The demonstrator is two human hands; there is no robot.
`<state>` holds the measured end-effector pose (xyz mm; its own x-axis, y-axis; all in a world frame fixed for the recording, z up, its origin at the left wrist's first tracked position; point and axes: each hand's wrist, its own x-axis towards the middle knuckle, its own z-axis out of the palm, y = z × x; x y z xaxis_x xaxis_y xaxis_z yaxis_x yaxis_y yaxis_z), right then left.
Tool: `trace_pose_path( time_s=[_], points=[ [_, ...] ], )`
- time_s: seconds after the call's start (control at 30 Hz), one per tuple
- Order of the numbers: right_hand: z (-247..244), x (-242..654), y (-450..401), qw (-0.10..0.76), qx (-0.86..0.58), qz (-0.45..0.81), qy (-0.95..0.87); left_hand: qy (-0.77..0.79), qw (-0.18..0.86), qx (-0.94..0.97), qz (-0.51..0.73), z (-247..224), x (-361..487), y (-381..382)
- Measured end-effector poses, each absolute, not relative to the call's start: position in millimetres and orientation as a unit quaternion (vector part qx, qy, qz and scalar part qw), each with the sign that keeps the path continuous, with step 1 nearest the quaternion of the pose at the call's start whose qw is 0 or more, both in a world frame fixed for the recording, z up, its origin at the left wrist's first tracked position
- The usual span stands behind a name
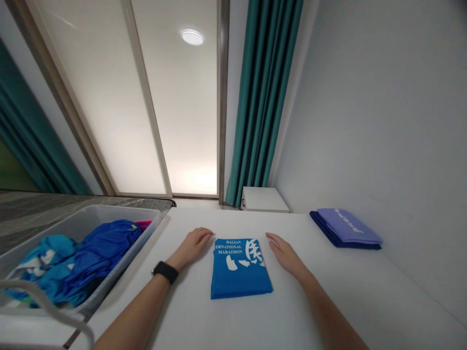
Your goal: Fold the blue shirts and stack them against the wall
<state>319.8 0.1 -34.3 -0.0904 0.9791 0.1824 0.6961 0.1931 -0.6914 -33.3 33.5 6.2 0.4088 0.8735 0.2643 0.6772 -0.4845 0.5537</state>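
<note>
A blue shirt point(241, 277) with white lettering and a white print lies folded into a neat rectangle on the white table point(204, 325). My left hand point(193, 247) rests on the table just left of the shirt's upper corner, holding nothing, with a black watch on the wrist. On the other side, my right hand point(286, 252) lies near the shirt's upper right corner, also holding nothing, thumb and fingers slightly apart. Neither hand appears to touch the shirt.
Purple and dark blue folded clothes point(348, 228) lie at the table's right, by the wall. At the left a plastic bin point(149, 218) holds crumpled blue clothes point(105, 248). A pale curved bar point(51, 304) crosses the lower left. Beyond the table stands a white cabinet point(264, 199).
</note>
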Motion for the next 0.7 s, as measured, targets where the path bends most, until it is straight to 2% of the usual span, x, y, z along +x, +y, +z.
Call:
trace_pose_path(
  time_s=[0.3, 0.7],
  points=[
    [-35.7, 311.5, -2.4, 0.304, -0.581, 0.174, -0.735, 0.453, 0.236, 0.819, 0.261, 14.6, -9.9, 17.6],
    [-36.6, 297.8, -11.7, 0.305, -0.543, 0.174, -0.763, 0.466, 0.197, 0.813, 0.288, -4.3, -6.7, 24.3]
  ],
)
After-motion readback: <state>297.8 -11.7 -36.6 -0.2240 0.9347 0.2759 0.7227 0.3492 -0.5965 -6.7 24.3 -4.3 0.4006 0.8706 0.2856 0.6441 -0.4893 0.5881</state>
